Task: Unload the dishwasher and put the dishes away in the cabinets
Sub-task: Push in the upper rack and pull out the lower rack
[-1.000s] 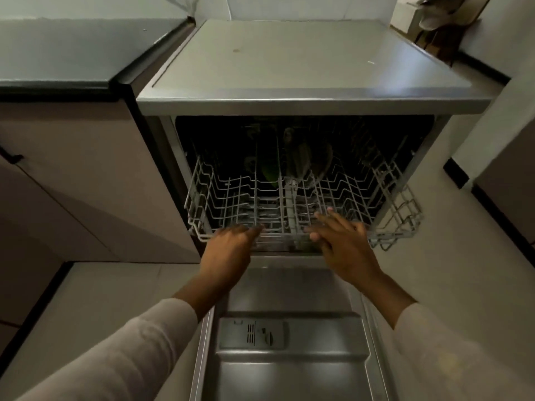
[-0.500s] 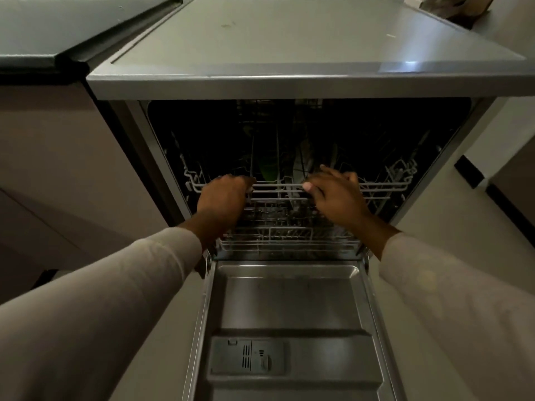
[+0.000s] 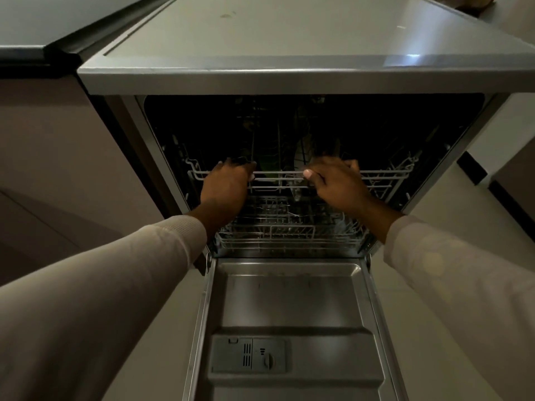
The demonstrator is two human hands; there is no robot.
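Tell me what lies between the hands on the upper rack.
Head view: between left hand and right hand runs the bare front rail of the upper rack; behind it, a green dish and a pale plate.

Dim rm — grey counter (image 3: pixel 43 18) left, pale floor (image 3: pixel 451 227) right

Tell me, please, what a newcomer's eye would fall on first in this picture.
First the two hands in the middle: the left hand and the right hand both grip the front rail of the upper rack, at the dark mouth of the dishwasher. Below them the open door lies flat toward the camera, with the detergent dispenser on it.
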